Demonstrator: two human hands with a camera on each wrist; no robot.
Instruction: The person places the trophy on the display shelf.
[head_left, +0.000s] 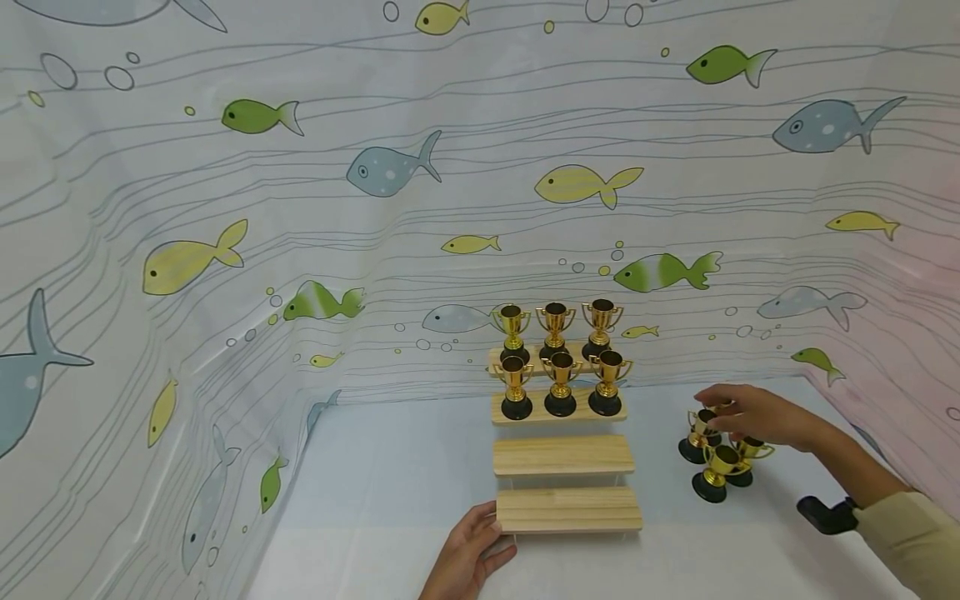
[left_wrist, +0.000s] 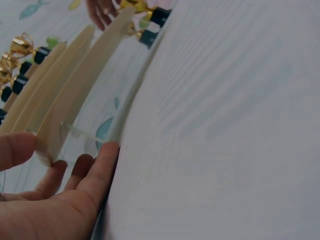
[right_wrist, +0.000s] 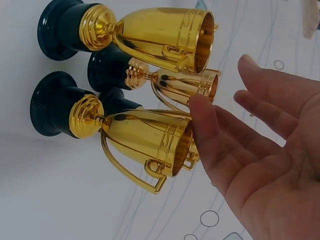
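A tiered wooden display stand (head_left: 568,510) has three gold trophy cups with black bases on its top step and three on the second. Its two lower steps are bare. My left hand (head_left: 468,554) grips the left end of the lowest board (left_wrist: 82,82), thumb at the board's end and fingers below. To the right of the stand, several more trophy cups (head_left: 720,462) stand close together. Over them hovers my right hand (head_left: 765,414), fingers spread. In the right wrist view, one fingertip overlaps the rim of a trophy cup (right_wrist: 145,137); contact is unclear.
A white surface (head_left: 375,475) lies under the stand and cups. Behind rises a wall covering (head_left: 487,108) printed with fish and wavy lines, which also runs along both sides. A black strap piece (head_left: 827,515) sits at my right wrist.
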